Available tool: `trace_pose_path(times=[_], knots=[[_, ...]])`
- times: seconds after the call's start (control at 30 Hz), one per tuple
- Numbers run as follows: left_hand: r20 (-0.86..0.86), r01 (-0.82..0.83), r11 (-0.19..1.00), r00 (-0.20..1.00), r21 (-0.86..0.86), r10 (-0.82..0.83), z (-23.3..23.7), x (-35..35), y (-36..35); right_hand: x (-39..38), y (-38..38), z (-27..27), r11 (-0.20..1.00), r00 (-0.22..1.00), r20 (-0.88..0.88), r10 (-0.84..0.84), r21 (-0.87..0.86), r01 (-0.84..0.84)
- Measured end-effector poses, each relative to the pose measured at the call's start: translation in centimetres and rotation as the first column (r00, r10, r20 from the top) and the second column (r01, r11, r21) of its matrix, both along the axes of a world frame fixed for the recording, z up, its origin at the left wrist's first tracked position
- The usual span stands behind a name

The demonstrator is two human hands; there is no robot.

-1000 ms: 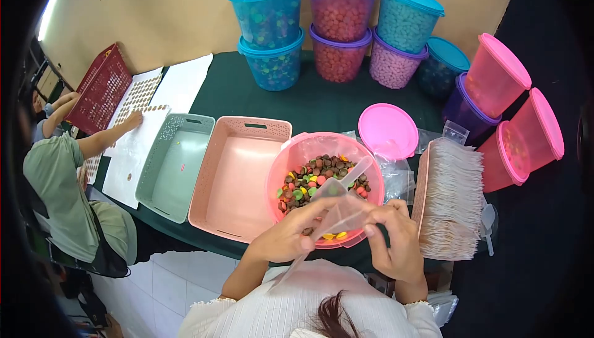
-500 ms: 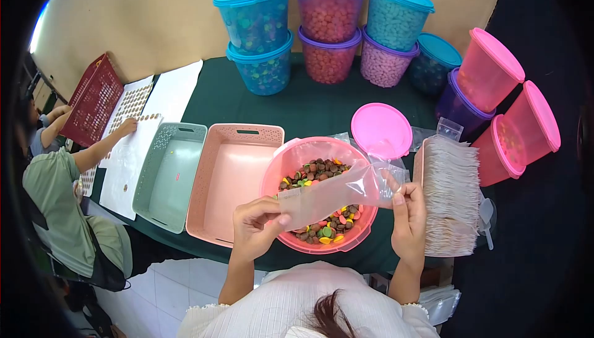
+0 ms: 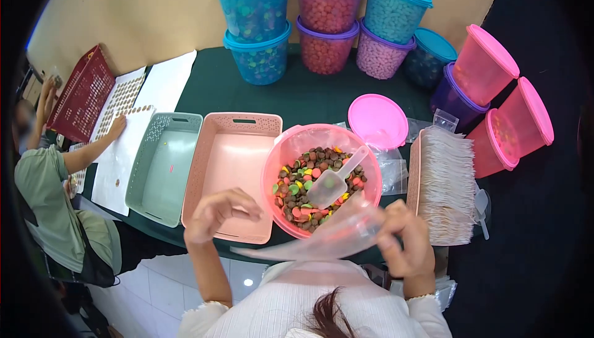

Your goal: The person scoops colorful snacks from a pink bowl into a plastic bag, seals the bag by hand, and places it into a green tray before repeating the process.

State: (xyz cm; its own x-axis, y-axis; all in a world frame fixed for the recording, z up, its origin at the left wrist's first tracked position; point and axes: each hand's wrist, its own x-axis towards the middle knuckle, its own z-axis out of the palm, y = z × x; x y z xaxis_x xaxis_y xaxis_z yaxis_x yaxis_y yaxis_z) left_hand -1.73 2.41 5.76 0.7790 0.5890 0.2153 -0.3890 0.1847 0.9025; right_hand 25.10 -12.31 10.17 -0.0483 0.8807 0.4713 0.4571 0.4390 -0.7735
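My right hand pinches a clear plastic bag by one end. The bag is blurred by motion, and its free end stretches left in front of my blouse. My left hand is over the front of the pink tray, fingers loosely curved and apart, with nothing in it. Just beyond the bag stands a pink tub of brown, green, yellow and pink button-shaped candies. A clear scoop lies on the candies, its handle pointing to the back right.
A green tray stands left of the pink one. Right of the tub are a pink lid, a box of stacked packets and a white spoon. Lidded tubs line the back. A co-worker sits at left.
My left hand has let go of the bag and moved left. My right hand has brought the bag down toward me, uncovering the scoop. The co-worker's hand has shifted slightly.
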Motion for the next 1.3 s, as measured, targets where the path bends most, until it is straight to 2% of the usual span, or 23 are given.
trace_pose_path(times=[0.03, 0.07, 0.13, 0.17, 0.2, 0.27, 0.37, 0.4, 0.47, 0.5, 0.53, 0.57, 0.6, 0.67, 0.73, 0.8, 0.87, 1.0, 1.03, 1.1, 1.13, 1.2, 1.3], knots=[[-0.043, 0.084, 0.995, 0.996, 0.061, -0.082, 0.3, -0.2, 0.7, -0.2, 0.5, 0.7, 0.984, 0.968, 0.209, 0.139, 0.082, -0.159], [-0.102, 0.148, 0.984, 0.985, 0.1, -0.138, 0.9, 0.2, 0.9, -0.9, 0.5, 1.5, 0.985, 0.967, 0.212, 0.14, 0.071, -0.158], [-0.164, 0.298, 0.942, 0.948, 0.152, -0.273, 2.3, 2.5, -0.2, -3.0, 0.9, 2.7, 0.935, 0.86, 0.395, 0.324, 0.008, -0.356], [-0.164, 0.374, 0.911, 0.923, 0.174, -0.348, 2.3, 3.6, -0.6, -3.6, 1.2, 2.7, 0.933, 0.853, 0.402, 0.334, -0.009, -0.361], [-0.144, 0.363, 0.917, 0.929, 0.166, -0.342, 1.9, 4.3, -1.1, -4.1, 1.3, 2.6, 0.929, 0.82, 0.477, 0.315, 0.023, -0.37], [-0.155, 0.548, 0.826, 0.834, 0.132, -0.529, 0.5, 4.8, -1.8, -4.7, 1.6, 2.4, 0.918, 0.775, 0.547, 0.316, 0.03, -0.396], [-0.15, 0.6, 0.789, 0.799, 0.132, -0.583, -0.9, 4.1, -1.8, -5.3, 2.3, 1.9, 0.915, 0.756, 0.563, 0.334, 0.0, -0.405], [-0.142, 0.598, 0.794, 0.8, 0.111, -0.583, -1.2, 3.6, -1.9, -5.4, 2.6, 1.6, 0.906, 0.76, 0.54, 0.362, -0.013, -0.423], [-0.103, 0.515, 0.855, 0.849, -0.058, -0.518, -1.7, 2.4, -2.4, -5.1, 3.3, 1.3, 0.895, 0.766, 0.502, 0.4, -0.037, -0.444], [-0.103, 0.512, 0.856, 0.85, -0.074, -0.517, -1.9, 1.7, -2.3, -4.2, 4.2, 1.4, 0.922, 0.836, 0.399, 0.376, -0.072, -0.38], [-0.113, 0.432, 0.902, 0.895, -0.013, -0.431, -2.2, 1.0, -2.1, -3.5, 5.3, 1.5, 0.942, 0.895, 0.293, 0.336, -0.112, -0.317], [-0.12, 0.349, 0.936, 0.932, 0.051, -0.341, -2.3, 0.3, -1.9, -3.0, 6.7, 1.4, 0.983, 0.9, 0.4, 0.173, -0.124, -0.134], [-0.126, 0.353, 0.935, 0.93, 0.041, -0.345, -2.6, -0.4, -2.1, -2.6, 8.1, 0.9, 0.992, 0.863, 0.505, 0.009, -0.114, 0.056], [-0.089, 0.072, 0.984, 0.992, -0.164, -0.088, -3.7, -1.8, -2.8, -0.9, 9.7, -1.8, 0.959, 0.6, 0.792, -0.115, -0.068, 0.274], [-0.098, 0.017, 0.989, 0.995, -0.146, -0.032, -4.9, -2.6, -2.7, 0.5, 10.4, -4.0, 0.965, 0.547, 0.833, -0.083, -0.068, 0.251], [-0.125, -0.148, 0.981, 0.983, -0.123, 0.133, -5.5, -3.1, -2.8, 1.1, 10.5, -4.8, 0.972, 0.488, 0.872, -0.046, -0.073, 0.221], [-0.104, -0.101, 0.987, 0.991, -0.128, 0.088, -5.8, -3.2, -2.4, 1.2, 10.4, -4.9, 0.936, 0.471, 0.867, 0.163, -0.287, 0.206], [-0.042, 0.042, 0.996, 0.998, -0.081, -0.045, -5.5, -2.4, -1.6, 1.2, 10.7, -3.4, 0.9, 0.537, 0.819, 0.201, -0.371, 0.228], [-0.037, 0.048, 0.996, 0.998, -0.076, -0.051, -5.4, -2.3, -1.3, 1.2, 11.0, -2.9, 0.925, 0.486, 0.867, 0.108, -0.266, 0.27], [-0.073, 0.081, 0.993, 0.995, 0.084, -0.075, -5.1, -1.9, -0.8, 1.3, 11.6, -3.0, 0.948, 0.378, 0.923, -0.068, -0.058, 0.313], [-0.074, 0.088, 0.992, 0.994, 0.089, -0.081, -5.1, -1.8, -0.9, 1.3, 12.1, -3.4, 0.946, 0.377, 0.923, -0.075, -0.054, 0.319], [-0.173, 0.073, 0.989, 0.984, 0.132, -0.049, -4.9, -1.5, -1.0, 1.2, 13.1, -4.5, 0.963, 0.315, 0.928, -0.201, 0.129, 0.236], [-0.253, 0.097, 0.985, 0.966, 0.142, -0.058, -4.3, -0.9, -1.3, 0.9, 13.8, -7.0, 0.976, 0.321, 0.928, -0.19, 0.141, 0.168]])
